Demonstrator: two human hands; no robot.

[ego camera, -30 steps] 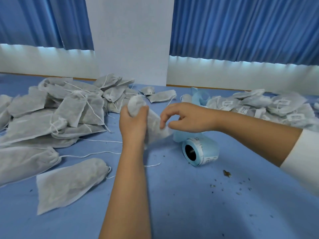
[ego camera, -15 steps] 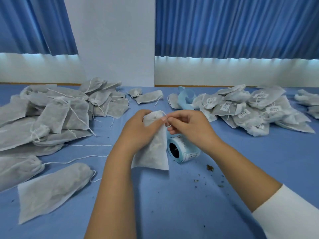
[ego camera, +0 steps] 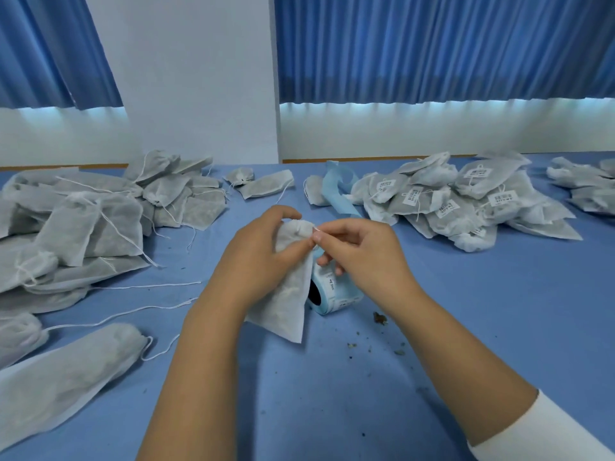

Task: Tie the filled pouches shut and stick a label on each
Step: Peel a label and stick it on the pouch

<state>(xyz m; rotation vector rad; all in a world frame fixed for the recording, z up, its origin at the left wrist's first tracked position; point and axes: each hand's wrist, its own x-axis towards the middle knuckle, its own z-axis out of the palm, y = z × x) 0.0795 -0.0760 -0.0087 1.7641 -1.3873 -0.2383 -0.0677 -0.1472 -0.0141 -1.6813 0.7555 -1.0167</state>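
Note:
A filled white fabric pouch (ego camera: 288,301) hangs upright in the middle of the view, its gathered neck gripped by my left hand (ego camera: 256,257). My right hand (ego camera: 359,251) pinches the pouch's thin drawstring right at the neck, thumb and forefinger together. Just behind the pouch, a roll of labels (ego camera: 327,294) on pale blue backing lies on its side on the blue table (ego camera: 499,311), partly hidden by the pouch and my right hand.
A heap of unlabelled pouches (ego camera: 93,221) with loose strings fills the left side, and one long pouch (ego camera: 66,371) lies at the near left. Labelled pouches (ego camera: 466,201) are piled at the right. A strip of blue backing (ego camera: 339,191) trails behind the roll. Crumbs (ego camera: 379,317) dot the table.
The pouch has swung from tilted to hanging upright in my left hand, and my right hand has closed in to pinch the string at its neck. The camera has turned to the right.

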